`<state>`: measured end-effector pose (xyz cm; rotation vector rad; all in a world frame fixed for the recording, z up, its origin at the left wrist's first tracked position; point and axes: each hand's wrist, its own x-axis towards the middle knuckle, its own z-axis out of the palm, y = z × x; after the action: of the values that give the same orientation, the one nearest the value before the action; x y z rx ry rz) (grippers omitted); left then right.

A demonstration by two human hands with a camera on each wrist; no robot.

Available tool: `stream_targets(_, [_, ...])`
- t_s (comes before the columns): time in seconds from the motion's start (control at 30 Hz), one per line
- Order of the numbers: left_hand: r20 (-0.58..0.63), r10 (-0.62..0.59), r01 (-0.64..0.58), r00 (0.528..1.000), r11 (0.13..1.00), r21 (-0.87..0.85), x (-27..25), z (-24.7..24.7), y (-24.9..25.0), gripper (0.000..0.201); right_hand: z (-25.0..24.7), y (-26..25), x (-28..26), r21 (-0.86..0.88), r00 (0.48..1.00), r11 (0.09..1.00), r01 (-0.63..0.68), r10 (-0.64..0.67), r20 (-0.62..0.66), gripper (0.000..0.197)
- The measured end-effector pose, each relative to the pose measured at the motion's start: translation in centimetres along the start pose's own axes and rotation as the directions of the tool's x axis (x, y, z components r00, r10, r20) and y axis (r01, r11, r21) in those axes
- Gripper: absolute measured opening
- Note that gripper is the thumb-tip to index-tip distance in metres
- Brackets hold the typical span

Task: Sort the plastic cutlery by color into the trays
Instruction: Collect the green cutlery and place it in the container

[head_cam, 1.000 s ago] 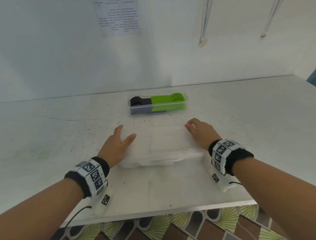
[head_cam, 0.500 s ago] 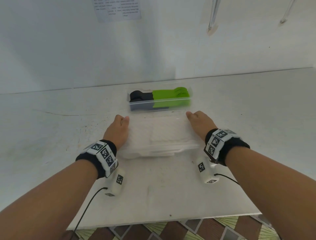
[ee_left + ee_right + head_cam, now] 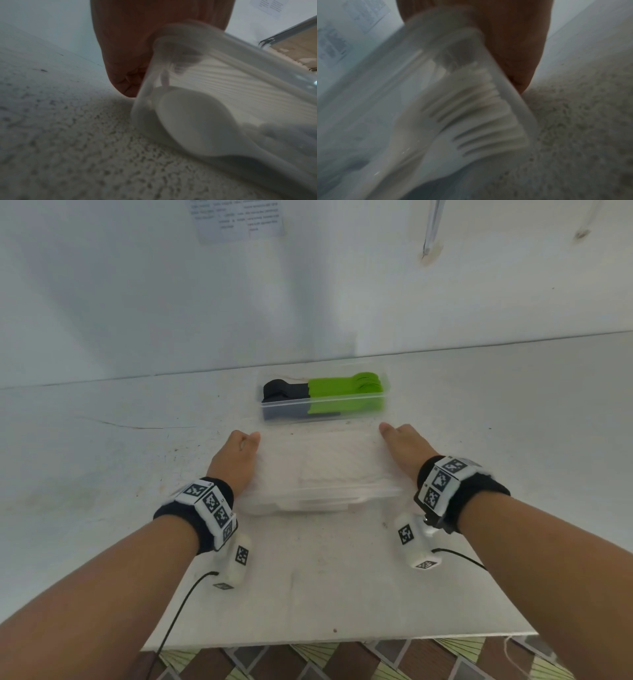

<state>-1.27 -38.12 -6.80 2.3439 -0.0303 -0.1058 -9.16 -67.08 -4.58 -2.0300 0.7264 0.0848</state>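
Our left hand and right hand gripped the ends of the clear tray of white cutlery. Just behind it, toward the bench's far edge, sat the tray of black and green cutlery.

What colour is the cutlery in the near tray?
White cutlery in the near tray, clearest in the left wrist view.
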Motion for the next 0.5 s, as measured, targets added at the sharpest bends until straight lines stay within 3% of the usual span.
stream_targets(0.27, [-0.040,-0.004,0.005,0.999,0.999,0.032,-0.2,0.2,0.2,0.039,0.3,0.1,-0.5,-0.042,0.997,0.997,0.068,-0.070,-0.040,0.043])
stream_targets(0.5, [-0.157,-0.136,0.148,0.978,0.987,0.065,-0.7,0.0,0.4,0.064,0.1,1.8,-2.2,-0.071,0.997,0.995,0.072,-0.072,0.005,0.062])
